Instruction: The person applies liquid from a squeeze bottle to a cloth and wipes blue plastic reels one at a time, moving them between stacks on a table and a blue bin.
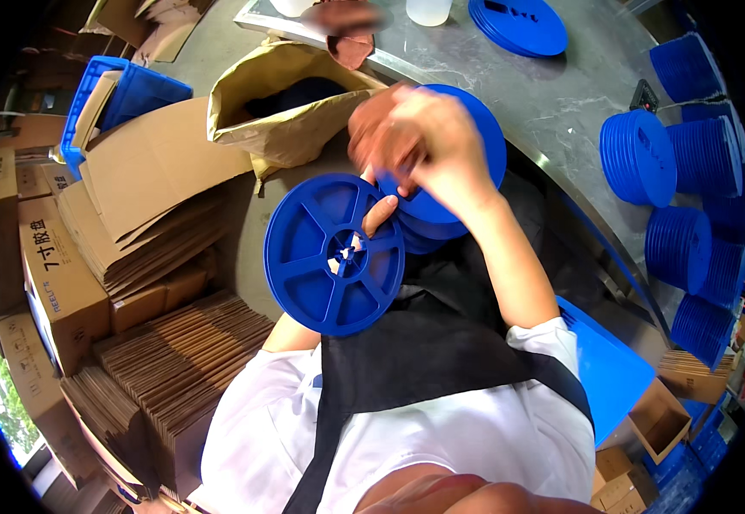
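My left hand [378, 216] grips a blue plastic spool reel [291, 261] with spoke-like openings, tilted up in front of my apron. One finger shows over its right rim, others show through the hub, and the rest is hidden behind the disc. Smeared by motion, my right hand [441, 137] is bent over a stack of blue discs [482, 128] just right of the reel. Its fingers are in shadow and blurred, so I cannot make out whether they hold anything. Lower discs of the stack show beneath that hand.
An open yellowish sack [278, 141] with dark contents stands ahead on the left. Flattened cardboard [167, 163] and boxes [68, 283] fill the left side. The metal table [552, 107] curves around the right, bearing blue reel stacks [638, 158] and flat blue discs [522, 30].
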Available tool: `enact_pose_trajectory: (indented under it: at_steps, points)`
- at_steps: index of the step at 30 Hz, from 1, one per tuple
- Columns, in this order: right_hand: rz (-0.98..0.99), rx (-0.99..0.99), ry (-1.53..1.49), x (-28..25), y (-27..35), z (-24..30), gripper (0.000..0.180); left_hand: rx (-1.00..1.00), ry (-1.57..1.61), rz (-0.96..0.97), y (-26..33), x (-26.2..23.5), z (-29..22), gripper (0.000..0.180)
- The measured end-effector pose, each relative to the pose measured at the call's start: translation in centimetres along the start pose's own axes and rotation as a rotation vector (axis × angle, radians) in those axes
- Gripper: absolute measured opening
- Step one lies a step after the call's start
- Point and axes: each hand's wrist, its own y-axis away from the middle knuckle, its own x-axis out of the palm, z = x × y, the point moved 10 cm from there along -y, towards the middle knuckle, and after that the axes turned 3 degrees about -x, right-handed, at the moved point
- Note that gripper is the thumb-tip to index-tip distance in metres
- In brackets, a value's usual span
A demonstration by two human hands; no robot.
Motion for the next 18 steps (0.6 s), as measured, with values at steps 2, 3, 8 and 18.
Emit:
enact_pose_trajectory:
  at_steps: [2,3,8,18]
  points:
    - [0.165,-0.106,-0.063,2.1,1.7,3.2,0.038,0.003,-0.005,-0.011,0.4,-0.5,-0.2,0.096]
    - [0.2,-0.134,-0.072,2.5,2.6,4.2,0.035,0.008,-0.005,-0.013,0.3,-0.9,-0.4,0.096]
    - [0.189,-0.258,-0.069,0.2,5.3,3.9,0.025,0.016,0.012,-0.022,0.6,-1.6,-0.5,0.096]
    - [-0.595,0.948,-0.838,-2.4,9.9,-14.6,0.03,0.019,0.007,-0.046,0.5,-1.0,-0.4,0.097]
